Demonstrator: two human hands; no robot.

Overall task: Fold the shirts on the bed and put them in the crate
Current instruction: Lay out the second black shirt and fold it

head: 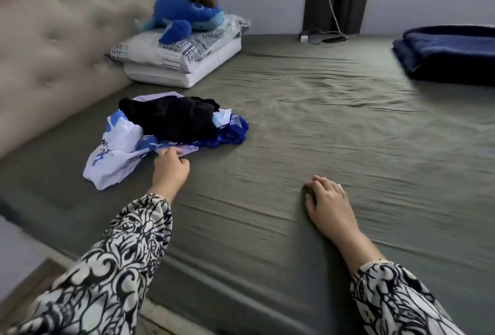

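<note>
Head view | one shirt pile (166, 131) | left hand (170, 167) grip pinching pile | right hand (328, 204) flat, fingers apart

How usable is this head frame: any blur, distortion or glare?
Head view: wide-angle bending curves the headboard and bed edges; motion blur softens the shirt pile and left hand; soft daylight, mild glare at the top right window, no harsh shadows.
</note>
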